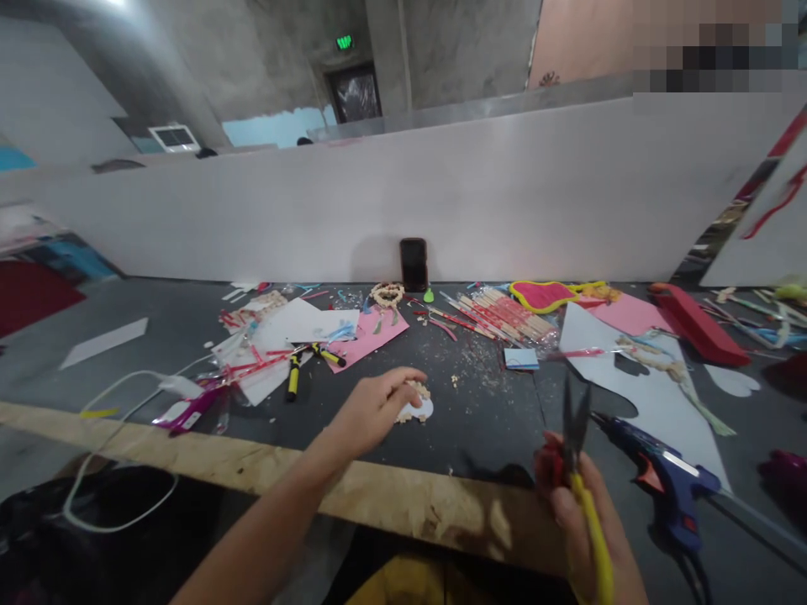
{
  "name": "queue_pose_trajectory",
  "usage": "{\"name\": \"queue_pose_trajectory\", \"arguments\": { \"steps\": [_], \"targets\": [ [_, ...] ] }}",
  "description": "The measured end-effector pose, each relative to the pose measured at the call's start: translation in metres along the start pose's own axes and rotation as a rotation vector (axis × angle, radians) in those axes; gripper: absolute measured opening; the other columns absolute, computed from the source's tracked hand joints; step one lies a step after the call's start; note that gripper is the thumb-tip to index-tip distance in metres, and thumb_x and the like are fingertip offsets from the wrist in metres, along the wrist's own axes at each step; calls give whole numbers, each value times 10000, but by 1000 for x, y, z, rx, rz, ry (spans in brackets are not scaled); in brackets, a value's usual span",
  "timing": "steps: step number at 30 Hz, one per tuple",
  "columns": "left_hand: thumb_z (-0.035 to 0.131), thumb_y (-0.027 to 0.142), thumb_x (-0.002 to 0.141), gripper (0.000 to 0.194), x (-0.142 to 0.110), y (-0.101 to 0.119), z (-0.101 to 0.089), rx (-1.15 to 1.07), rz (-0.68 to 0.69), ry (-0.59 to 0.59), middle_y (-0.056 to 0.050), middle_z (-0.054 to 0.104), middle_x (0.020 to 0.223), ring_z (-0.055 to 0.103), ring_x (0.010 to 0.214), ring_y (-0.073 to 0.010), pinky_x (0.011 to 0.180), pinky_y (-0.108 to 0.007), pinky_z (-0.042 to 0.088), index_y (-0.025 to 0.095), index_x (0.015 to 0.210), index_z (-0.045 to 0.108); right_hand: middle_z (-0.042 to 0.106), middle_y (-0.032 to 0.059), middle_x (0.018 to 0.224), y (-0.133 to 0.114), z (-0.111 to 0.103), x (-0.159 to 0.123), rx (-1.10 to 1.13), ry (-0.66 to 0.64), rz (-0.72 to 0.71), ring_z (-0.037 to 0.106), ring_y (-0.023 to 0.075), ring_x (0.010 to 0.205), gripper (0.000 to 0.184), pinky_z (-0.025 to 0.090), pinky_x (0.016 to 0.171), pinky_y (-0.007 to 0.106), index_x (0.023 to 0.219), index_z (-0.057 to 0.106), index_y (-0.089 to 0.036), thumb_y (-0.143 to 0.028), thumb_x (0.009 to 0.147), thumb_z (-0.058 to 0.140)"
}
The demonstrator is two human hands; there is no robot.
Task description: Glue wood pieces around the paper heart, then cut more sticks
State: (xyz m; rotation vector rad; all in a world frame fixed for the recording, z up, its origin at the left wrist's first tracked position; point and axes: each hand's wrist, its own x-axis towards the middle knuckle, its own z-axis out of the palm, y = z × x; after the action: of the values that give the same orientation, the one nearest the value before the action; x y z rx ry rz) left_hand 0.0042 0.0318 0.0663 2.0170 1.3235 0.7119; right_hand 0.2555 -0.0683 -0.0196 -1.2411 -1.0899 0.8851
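Note:
My left hand [377, 408] reaches over a small white paper disc [421, 410] near the table's front edge. Bits of pale wood line the disc's rim, and part of it is hidden beneath my fingers. Those fingers are slightly bent and apart, touching or just above the disc. In my right hand [583, 504] is a pair of scissors [591, 525], yellow along the visible handle, blades pointing up and a little apart. Something red shows by the fingers of that hand. Just right of it lies a dark blue glue gun [672, 470].
White cut paper [668, 412] lies behind the glue gun, near a red box-like piece [699, 323]. Patterned sticks [504, 315] and a propped phone [414, 264] stand towards the partition [441, 193]. Yellow-black pliers [293, 376], pink paper [375, 340] and a white cable [119, 529] are left.

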Motion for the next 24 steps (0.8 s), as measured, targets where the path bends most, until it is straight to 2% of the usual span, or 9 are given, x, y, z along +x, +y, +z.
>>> {"name": "queue_pose_trajectory", "arguments": {
  "steps": [3, 5, 8, 10, 12, 17, 21, 24],
  "targets": [
    [443, 346, 849, 209, -16, 12, 18, -284, -89, -1, -13, 688, 789, 531, 585, -107, 550, -206, 374, 185, 940, 540, 544, 74, 1081, -8, 10, -2, -419, -194, -177, 557, 217, 961, 505, 475, 752, 301, 1192, 414, -252, -347, 734, 605],
    [471, 366, 829, 212, -21, 18, 27, -440, -143, -49, -21, 668, 768, 447, 502, -81, 487, -196, 330, 170, 887, 531, 538, 81, 1056, -15, 19, -1, -614, -301, -285, 552, 230, 948, 526, 477, 739, 318, 1183, 401, -245, -341, 715, 620],
    [526, 353, 788, 198, -24, 21, 36, -596, -235, -90, 28, 553, 611, 353, 453, -62, 445, -184, 273, 159, 826, 523, 532, 93, 1042, -23, 31, 0, -780, -370, -359, 558, 244, 933, 525, 488, 695, 328, 1178, 390, -238, -368, 718, 608],
    [553, 344, 769, 196, -25, 21, 39, -640, -268, -80, 58, 456, 552, 346, 451, -61, 443, -181, 267, 156, 815, 523, 535, 96, 1033, -24, 35, 0, -838, -385, -374, 565, 246, 923, 514, 492, 691, 336, 1182, 388, -237, -373, 729, 591],
    [557, 356, 768, 212, -27, 21, 41, -654, -259, -76, 59, 435, 558, 373, 469, -66, 456, -183, 286, 152, 821, 533, 539, 98, 1034, -23, 37, 0, -872, -391, -388, 566, 248, 932, 522, 494, 708, 347, 1204, 377, -234, -369, 740, 577],
    [535, 376, 786, 232, -29, 19, 43, -608, -206, -78, 30, 503, 608, 431, 515, -84, 499, -194, 336, 147, 815, 557, 549, 116, 1074, -21, 36, 0, -899, -416, -432, 555, 244, 981, 596, 500, 746, 340, 1284, 331, -212, -367, 757, 563],
    [528, 324, 793, 185, -29, 17, 44, -542, -158, -37, -17, 593, 717, 523, 658, -123, 622, -218, 401, 145, 793, 573, 559, 119, 1095, -23, 36, 0, -939, -442, -462, 548, 240, 1010, 635, 499, 774, 328, 1312, 326, -187, -300, 740, 579],
    [527, 280, 790, 143, -30, 17, 44, -510, -142, -30, -24, 615, 718, 552, 682, -135, 639, -223, 419, 147, 775, 577, 570, 128, 1100, -23, 37, 1, -939, -463, -467, 559, 248, 1007, 637, 504, 763, 329, 1317, 332, -172, -314, 743, 570]
  ]
}}
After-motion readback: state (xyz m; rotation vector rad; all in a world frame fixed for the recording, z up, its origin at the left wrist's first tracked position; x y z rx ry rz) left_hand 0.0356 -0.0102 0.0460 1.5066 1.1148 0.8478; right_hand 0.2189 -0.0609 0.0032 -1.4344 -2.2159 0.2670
